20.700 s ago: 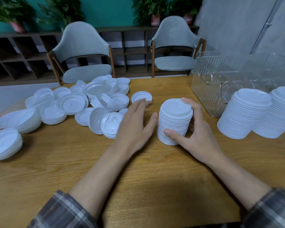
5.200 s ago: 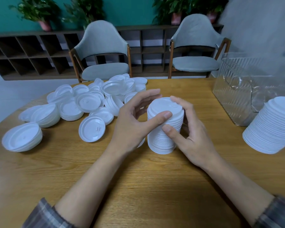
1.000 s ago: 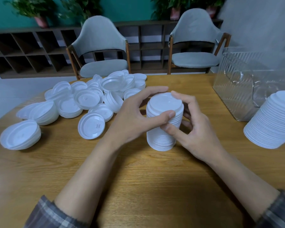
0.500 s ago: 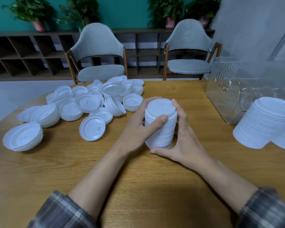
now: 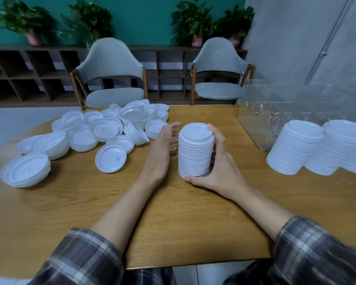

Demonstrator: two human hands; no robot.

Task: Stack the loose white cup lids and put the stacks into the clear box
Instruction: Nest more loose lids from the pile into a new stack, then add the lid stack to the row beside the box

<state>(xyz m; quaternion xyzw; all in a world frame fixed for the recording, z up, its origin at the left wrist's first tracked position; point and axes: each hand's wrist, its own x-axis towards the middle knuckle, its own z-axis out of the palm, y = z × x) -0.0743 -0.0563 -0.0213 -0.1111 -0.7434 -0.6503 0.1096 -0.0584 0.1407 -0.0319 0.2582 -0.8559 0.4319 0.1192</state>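
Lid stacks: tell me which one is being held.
The middle stack, with the right hand curled round it. The stacks at the right, by the clear box, stand untouched.

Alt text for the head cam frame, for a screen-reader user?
A person's right hand grips an upright stack of white cup lids on a wooden table, the left hand open beside it. To the left lie loose lids; finished stacks stand right, before a clear box.
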